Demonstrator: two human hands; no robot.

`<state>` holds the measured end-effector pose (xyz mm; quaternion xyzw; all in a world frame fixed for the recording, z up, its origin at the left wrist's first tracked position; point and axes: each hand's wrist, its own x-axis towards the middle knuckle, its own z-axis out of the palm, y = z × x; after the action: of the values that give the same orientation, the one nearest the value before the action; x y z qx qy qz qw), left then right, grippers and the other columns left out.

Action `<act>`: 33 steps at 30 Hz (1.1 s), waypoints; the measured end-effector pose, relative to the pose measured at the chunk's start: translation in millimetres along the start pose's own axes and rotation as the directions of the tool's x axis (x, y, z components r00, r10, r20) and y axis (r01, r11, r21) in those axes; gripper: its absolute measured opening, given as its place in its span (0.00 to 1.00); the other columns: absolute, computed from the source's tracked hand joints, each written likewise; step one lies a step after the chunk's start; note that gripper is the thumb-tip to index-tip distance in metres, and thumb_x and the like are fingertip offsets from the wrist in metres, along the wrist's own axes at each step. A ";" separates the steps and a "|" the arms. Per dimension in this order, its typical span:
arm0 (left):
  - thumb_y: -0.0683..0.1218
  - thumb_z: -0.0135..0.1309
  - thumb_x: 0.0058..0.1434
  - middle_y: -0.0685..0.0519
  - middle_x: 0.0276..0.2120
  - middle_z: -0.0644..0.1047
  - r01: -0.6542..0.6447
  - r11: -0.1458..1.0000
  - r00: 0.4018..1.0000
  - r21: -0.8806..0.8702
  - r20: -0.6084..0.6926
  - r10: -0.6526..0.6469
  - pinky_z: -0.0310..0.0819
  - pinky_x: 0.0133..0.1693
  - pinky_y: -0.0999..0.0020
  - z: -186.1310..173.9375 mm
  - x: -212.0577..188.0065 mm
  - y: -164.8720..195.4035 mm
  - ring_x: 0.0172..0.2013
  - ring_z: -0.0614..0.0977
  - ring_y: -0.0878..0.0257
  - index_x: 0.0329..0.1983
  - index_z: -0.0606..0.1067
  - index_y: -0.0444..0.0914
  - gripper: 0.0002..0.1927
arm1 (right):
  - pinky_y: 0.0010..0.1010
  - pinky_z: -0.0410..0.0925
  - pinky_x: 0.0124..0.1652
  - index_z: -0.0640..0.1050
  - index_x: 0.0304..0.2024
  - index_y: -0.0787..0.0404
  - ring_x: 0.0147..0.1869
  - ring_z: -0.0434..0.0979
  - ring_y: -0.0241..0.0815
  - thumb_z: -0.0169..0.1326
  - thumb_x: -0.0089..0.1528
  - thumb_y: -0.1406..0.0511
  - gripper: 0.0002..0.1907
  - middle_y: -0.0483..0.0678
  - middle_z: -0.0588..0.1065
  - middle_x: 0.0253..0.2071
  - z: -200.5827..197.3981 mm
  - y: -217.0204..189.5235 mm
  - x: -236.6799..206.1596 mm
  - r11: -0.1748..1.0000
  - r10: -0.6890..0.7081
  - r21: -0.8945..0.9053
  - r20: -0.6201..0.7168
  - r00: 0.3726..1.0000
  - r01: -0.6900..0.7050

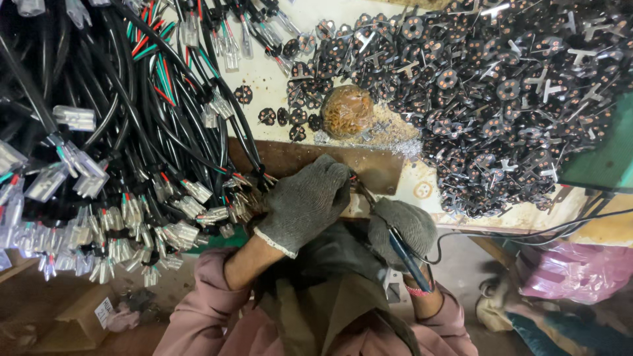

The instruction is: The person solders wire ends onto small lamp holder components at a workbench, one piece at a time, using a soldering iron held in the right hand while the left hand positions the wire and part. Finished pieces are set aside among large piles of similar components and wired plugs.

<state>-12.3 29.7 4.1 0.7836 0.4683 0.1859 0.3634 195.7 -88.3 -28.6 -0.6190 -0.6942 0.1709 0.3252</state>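
Note:
My left hand, in a grey knit glove, is curled at the brown front edge of the bench. Its fingertips pinch a small part that the glove mostly hides. My right hand, also gloved, grips a soldering iron with a blue handle. The iron's metal tip points up and left and meets the left fingertips. A black cord runs from the iron off to the right. Both pink sleeves show below the hands.
A thick bundle of black cables with clear plastic connectors fills the left. A heap of black round inserts with copper pins covers the right. A brass wool ball sits between them. A pink bag and a cardboard box lie below.

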 end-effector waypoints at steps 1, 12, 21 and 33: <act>0.45 0.56 0.62 0.47 0.37 0.74 -0.014 1.000 1.000 0.011 -0.021 0.015 0.76 0.33 0.54 0.8 0.2 -1.2 0.36 0.81 0.49 0.41 0.73 0.40 0.07 | 0.40 0.72 0.41 0.80 0.43 0.61 0.40 0.81 0.53 0.65 0.54 0.63 0.16 0.51 0.79 0.38 0.3 1.1 0.9 1.000 -0.002 0.029 0.004 1.000 0.002; 0.47 0.61 0.55 0.50 0.41 0.75 -0.015 1.000 1.000 0.004 0.021 0.015 0.76 0.36 0.56 7.9 -3.9 -4.9 0.41 0.79 0.51 0.42 0.74 0.42 0.13 | 0.41 0.73 0.39 0.78 0.45 0.62 0.38 0.82 0.54 0.68 0.52 0.64 0.21 0.53 0.80 0.40 -8.7 -17.4 34.4 0.981 -0.117 0.167 0.078 0.990 0.103; 0.47 0.61 0.56 0.50 0.39 0.74 -0.012 1.000 1.000 0.000 0.023 0.012 0.76 0.37 0.56 6.0 -6.5 -7.5 0.41 0.80 0.50 0.42 0.75 0.42 0.12 | 0.41 0.72 0.39 0.79 0.44 0.62 0.37 0.81 0.54 0.67 0.51 0.67 0.19 0.52 0.79 0.36 -1.4 -14.8 27.3 0.989 -0.061 0.136 0.053 0.997 0.053; 0.47 0.59 0.56 0.48 0.40 0.74 -0.042 0.999 0.999 -0.011 -0.014 0.042 0.76 0.38 0.55 1.6 -7.3 -3.1 0.41 0.80 0.49 0.44 0.74 0.42 0.13 | 0.39 0.72 0.38 0.80 0.42 0.61 0.37 0.81 0.52 0.67 0.51 0.67 0.17 0.52 0.80 0.35 -5.4 -10.9 17.7 0.990 0.009 0.138 0.092 0.996 -0.022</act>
<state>-16.8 23.6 1.0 0.7901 0.4530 0.2012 0.3605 190.7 -73.9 -13.4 -0.5918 -0.6899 0.2494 0.3341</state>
